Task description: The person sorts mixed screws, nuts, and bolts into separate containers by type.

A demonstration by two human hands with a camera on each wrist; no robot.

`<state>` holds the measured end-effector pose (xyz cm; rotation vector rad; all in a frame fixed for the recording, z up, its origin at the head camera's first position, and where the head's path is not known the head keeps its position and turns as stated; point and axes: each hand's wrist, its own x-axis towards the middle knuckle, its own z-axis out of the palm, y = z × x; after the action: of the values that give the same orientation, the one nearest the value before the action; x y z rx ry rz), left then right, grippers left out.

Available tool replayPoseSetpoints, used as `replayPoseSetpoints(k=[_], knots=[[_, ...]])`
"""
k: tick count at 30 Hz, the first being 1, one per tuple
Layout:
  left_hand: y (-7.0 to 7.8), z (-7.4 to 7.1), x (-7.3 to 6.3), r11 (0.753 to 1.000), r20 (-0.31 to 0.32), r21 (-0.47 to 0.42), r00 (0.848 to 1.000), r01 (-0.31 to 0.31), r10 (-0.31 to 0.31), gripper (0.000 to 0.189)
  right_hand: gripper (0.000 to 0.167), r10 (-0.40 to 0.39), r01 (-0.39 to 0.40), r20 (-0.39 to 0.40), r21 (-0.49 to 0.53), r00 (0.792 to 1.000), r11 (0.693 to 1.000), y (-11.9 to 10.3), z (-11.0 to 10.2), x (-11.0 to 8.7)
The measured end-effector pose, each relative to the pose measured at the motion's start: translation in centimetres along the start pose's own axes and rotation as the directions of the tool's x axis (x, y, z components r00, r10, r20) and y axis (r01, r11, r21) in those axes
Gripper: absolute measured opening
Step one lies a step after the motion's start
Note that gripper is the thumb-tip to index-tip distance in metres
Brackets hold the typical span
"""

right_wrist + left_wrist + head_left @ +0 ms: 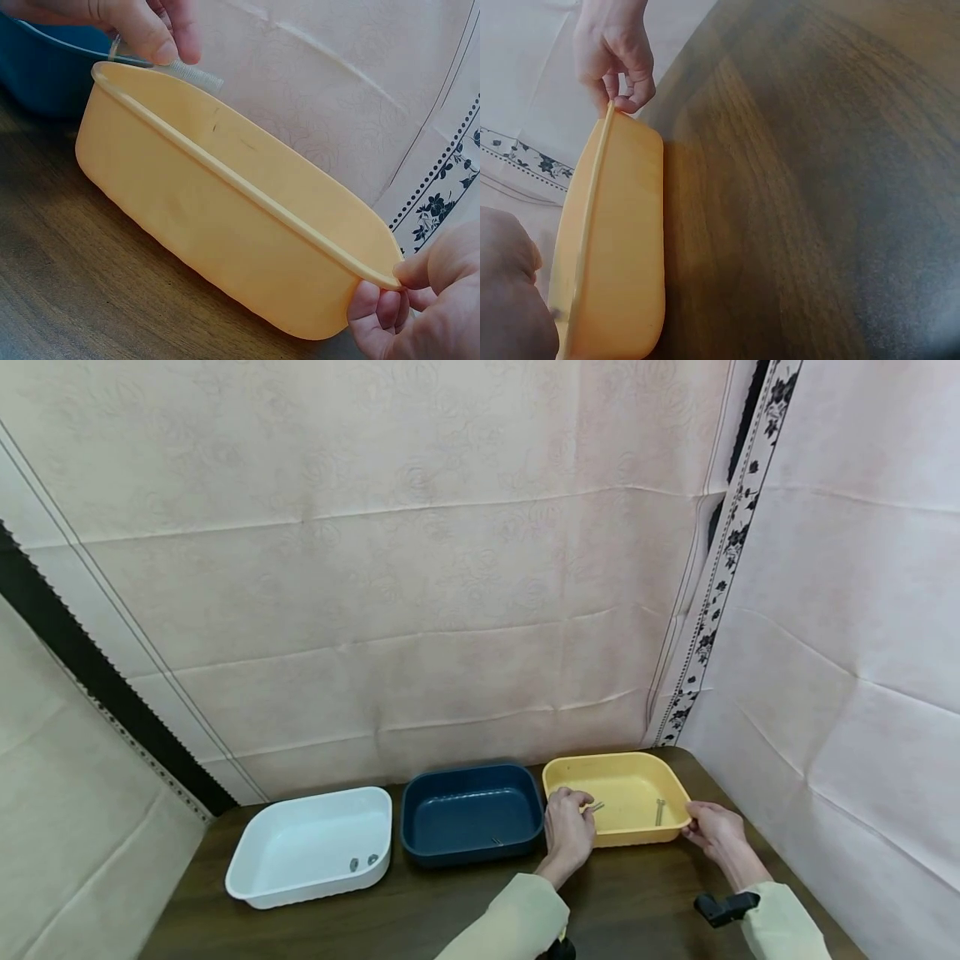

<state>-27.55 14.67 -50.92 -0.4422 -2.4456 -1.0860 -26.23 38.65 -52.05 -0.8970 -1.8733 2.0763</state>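
My left hand [568, 828] is over the near left corner of the yellow tray [617, 838]. Thumb and fingertips pinch a silvery threaded bolt [196, 76], its shank pointing out over the tray. At the tray's near right corner, my right hand [714, 831] grips the rim between thumb and curled fingers. Another bolt [660, 812] lies on the tray floor toward the right. In the left wrist view, the left hand [508, 281] shows only partly at the edge, and what it holds is mostly hidden there.
Left of the yellow tray stands a dark blue tray [472, 853] with small thin metal pieces [497, 841] inside. Farther left, a white tray [300, 893] holds two small metal nuts [363, 862]. All stand on a dark wooden table [465, 902], with cloth [450, 610] hanging behind and beside it.
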Motion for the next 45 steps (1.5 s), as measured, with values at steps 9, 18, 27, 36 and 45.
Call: replayPoseSetpoints(k=[9,18,27,36,45], knots=[[-1.2,-1.4,-1.1,0.992,-0.076,-0.098,0.995,-0.079,0.072,0.014,0.036,-0.024,0.023,0.026,0.006,0.999,1.000,-0.2,0.2,-0.4],[-2.9,-4.5,-3.9,0.971,-0.099,-0.211,0.991,-0.109,0.090,0.013,0.036,-0.014,0.014,0.022,-0.007,1.000,1.000,-0.3,0.1,-0.4],[-5.0,-7.6,-7.8,0.969,-0.090,-0.247,0.995,0.018,-0.042,0.024,0.034,-0.006,0.006,0.020,-0.007,1.000,1.000,-0.3,0.0,-0.3],[-6.3,-9.1,-11.0,0.940,-0.093,-0.161,0.944,0.300,-0.317,0.024,0.037,0.009,-0.009,0.000,-0.019,1.000,1.000,-0.4,-0.2,-0.3],[-6.6,-8.8,-12.9,0.927,-0.169,-0.084,0.912,0.365,-0.374,0.029,0.034,-0.007,0.007,0.024,0.003,1.000,1.000,-0.1,-0.1,-0.4]])
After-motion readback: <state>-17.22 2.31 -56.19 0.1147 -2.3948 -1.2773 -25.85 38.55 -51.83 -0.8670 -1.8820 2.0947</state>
